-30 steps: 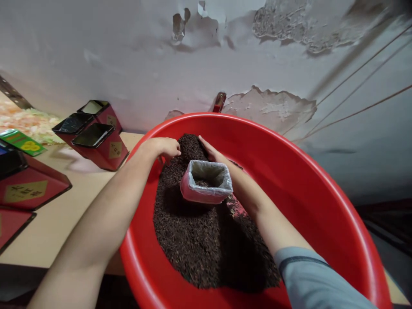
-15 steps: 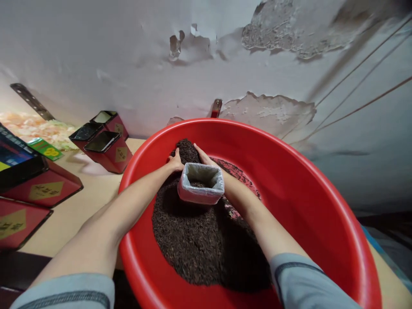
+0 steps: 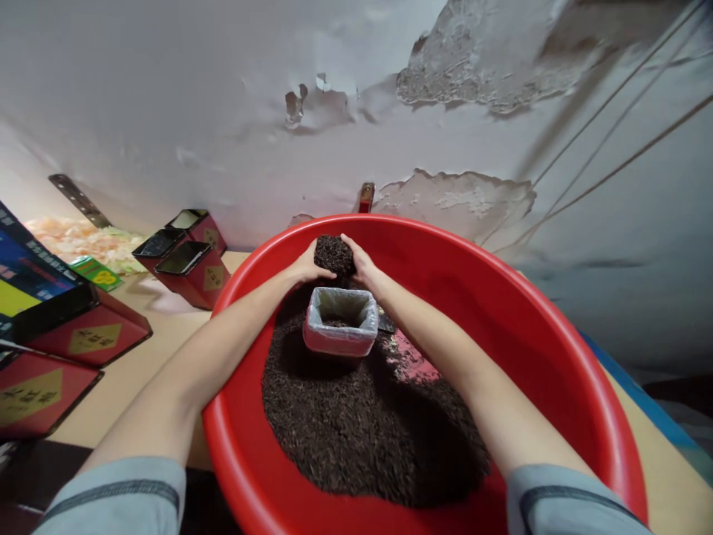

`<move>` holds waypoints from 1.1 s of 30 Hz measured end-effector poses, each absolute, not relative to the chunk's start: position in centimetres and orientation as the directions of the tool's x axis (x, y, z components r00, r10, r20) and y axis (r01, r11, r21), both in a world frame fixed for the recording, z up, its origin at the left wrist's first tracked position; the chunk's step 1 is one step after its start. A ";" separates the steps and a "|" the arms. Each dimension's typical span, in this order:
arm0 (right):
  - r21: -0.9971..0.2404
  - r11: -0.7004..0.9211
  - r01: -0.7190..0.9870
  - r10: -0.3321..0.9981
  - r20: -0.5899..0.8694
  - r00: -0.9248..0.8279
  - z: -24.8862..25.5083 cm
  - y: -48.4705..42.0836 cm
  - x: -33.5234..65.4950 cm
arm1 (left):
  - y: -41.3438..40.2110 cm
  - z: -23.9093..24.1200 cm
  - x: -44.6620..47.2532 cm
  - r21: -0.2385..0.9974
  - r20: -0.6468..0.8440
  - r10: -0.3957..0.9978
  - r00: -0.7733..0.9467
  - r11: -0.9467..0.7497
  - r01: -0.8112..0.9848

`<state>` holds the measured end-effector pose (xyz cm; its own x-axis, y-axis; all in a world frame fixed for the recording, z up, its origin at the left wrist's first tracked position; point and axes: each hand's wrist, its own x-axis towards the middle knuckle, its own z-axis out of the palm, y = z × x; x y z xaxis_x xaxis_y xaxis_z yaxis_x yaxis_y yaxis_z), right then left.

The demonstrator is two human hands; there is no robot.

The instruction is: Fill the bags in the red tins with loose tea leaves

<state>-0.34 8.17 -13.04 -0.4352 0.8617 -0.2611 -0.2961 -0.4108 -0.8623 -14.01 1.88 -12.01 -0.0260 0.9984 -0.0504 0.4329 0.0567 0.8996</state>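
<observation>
Between my left hand (image 3: 308, 266) and my right hand (image 3: 362, 265) is a heap of dark loose tea leaves (image 3: 333, 254), cupped from both sides near the far wall of a big red tub (image 3: 473, 290). Just in front of my hands, a small red box (image 3: 337, 343) with a clear plastic liner sits on the tea pile (image 3: 350, 435). Some tea leaves show inside the box. My wrists pass on either side of it without visibly gripping it. A dark flat piece (image 3: 385, 322) lies partly hidden beside the box.
Several red tea tins (image 3: 192, 276) with yellow labels stand and lie on the wooden table (image 3: 148, 327) at left. A green packet (image 3: 96, 273) lies among them. Behind the tub is a peeling wall (image 3: 223, 134); cords (image 3: 618, 160) stretch across the right side.
Both hands have drawn closer together and lifted a heap of tea leaves from the far side of the pile. The lined box stays in place. The view has shifted slightly.
</observation>
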 end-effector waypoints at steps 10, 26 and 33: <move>-0.830 -0.387 -0.403 0.854 -0.157 -0.496 -8.5 3.2 3.0 | -3.9 -4.8 -12.1 0.933 -0.024 0.991 0.128 -0.024 0.358; -0.923 -0.290 -0.253 0.876 -0.150 -0.458 -7.0 -2.8 6.0 | -8.8 -4.8 -11.4 0.882 -0.018 0.987 0.157 -0.059 0.468; -0.996 -0.057 0.070 0.788 -0.087 -0.610 -5.6 -3.3 8.1 | -8.5 -3.0 -12.0 0.904 -0.150 0.980 0.131 0.083 0.419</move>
<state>8.06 -3.28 -5.60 -0.6097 0.7878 -0.0874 0.0696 -0.0566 -0.9960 -12.01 -8.47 -2.95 0.1311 0.9799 -0.1503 0.4195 0.0825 0.9040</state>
